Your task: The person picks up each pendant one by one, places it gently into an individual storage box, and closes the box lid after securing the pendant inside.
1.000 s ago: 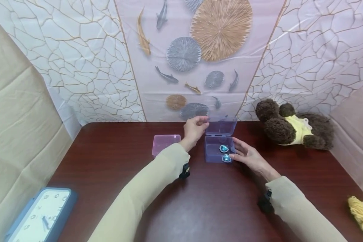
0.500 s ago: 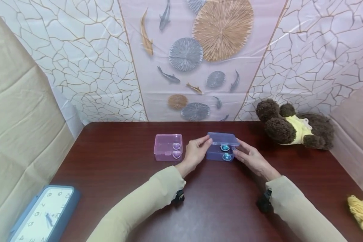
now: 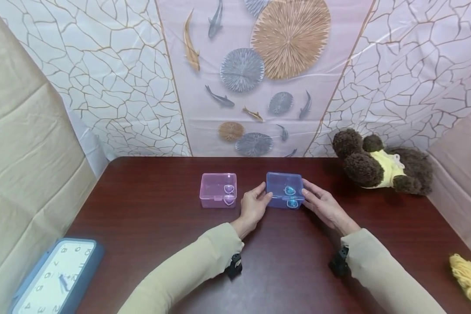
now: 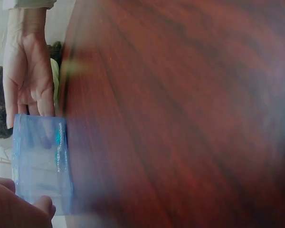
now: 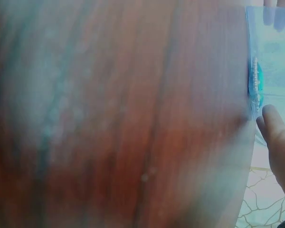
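Observation:
A see-through blue plastic box [image 3: 278, 182] stands on the table with its hinged lid down. Two teal gem ornaments with beaded rims [image 3: 289, 191] show through the lid and front wall. My left hand [image 3: 254, 207] grips the box's left side, thumb at the front corner. On the opposite side my right hand [image 3: 325, 208] holds the box, thumb near the front and fingers behind. In the left wrist view the box [image 4: 38, 175] lies between both hands. The right wrist view catches only part of the box [image 5: 278, 52] and the right thumb.
A pink see-through box [image 3: 212, 185] with purple gem ornaments [image 3: 229, 189] stands left of my left hand. A brown plush toy [image 3: 380, 165] lies back right, yellow yarn [image 3: 469, 279] at the right edge, and a blue clock [image 3: 56, 277] front left. A patterned cloth [image 3: 243, 104] hangs behind.
The blue box's lid, upright a second ago, has swung down to closed. My left hand has moved from the lid down to the box's left side. The right hand stays at the right side.

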Demonstrator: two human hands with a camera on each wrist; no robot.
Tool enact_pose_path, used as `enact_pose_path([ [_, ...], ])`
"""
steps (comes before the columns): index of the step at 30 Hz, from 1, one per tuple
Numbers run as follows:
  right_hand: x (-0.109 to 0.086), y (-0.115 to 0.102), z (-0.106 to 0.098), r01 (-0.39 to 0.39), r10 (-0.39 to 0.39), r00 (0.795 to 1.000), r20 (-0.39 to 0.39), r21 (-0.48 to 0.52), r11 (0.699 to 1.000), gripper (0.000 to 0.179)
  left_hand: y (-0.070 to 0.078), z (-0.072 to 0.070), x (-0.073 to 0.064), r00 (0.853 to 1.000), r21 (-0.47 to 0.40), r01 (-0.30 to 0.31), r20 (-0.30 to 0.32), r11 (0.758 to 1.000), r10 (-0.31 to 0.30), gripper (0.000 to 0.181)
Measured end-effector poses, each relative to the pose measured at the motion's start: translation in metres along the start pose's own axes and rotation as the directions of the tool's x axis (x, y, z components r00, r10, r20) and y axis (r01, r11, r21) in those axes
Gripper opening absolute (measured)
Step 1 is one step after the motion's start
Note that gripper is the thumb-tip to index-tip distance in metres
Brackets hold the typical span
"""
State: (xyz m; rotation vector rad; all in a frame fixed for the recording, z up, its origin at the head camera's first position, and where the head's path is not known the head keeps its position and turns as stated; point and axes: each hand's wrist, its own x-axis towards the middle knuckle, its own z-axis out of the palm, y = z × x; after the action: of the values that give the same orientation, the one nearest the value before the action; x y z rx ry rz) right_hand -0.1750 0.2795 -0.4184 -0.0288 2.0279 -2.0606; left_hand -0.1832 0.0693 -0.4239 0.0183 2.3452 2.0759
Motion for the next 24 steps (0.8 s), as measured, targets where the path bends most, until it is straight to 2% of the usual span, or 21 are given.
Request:
enact_pose_path([
  [6, -0.003, -0.001, 0.001, -0.024, 0.023, 1.0, -0.013, -0.028, 0.999, 0.066, 0.006, -0.001, 0.002, 0.998, 0.136, -0.054, 0.043, 0.989, 0.049, 0.041],
  [14, -0.002, -0.002, 0.003, 0.003, -0.003, 1.0, -0.003, -0.032, 0.999, 0.065, 0.009, 0.0, 0.006, 0.994, 0.115, -0.088, 0.071, 0.989, 0.08, 0.04],
  [17, 0.0, -0.001, 0.003, 0.011, -0.011, 1.0, 0.0, -0.019, 1.0, 0.064, 0.01, 0.0, 0.009, 0.995, 0.101, -0.072, 0.07, 0.992, 0.065, 0.04],
  [21, 0.001, 0.001, 0.003, -0.006, 0.006, 1.0, -0.016, 0.006, 1.0, 0.063, 0.011, 0.001, 0.012, 0.996, 0.085, -0.021, 0.087, 0.996, 0.014, 0.041],
  [23, -0.001, 0.0, 0.003, -0.015, 0.015, 0.999, -0.031, -0.003, 1.0, 0.065, 0.014, -0.003, 0.011, 0.994, 0.122, -0.015, 0.105, 0.992, 0.002, 0.044],
  [24, -0.003, -0.001, 0.003, -0.016, 0.014, 0.999, -0.046, -0.04, 0.999, 0.065, 0.017, -0.006, 0.01, 0.993, 0.166, -0.03, 0.119, 0.986, 0.01, 0.046],
])
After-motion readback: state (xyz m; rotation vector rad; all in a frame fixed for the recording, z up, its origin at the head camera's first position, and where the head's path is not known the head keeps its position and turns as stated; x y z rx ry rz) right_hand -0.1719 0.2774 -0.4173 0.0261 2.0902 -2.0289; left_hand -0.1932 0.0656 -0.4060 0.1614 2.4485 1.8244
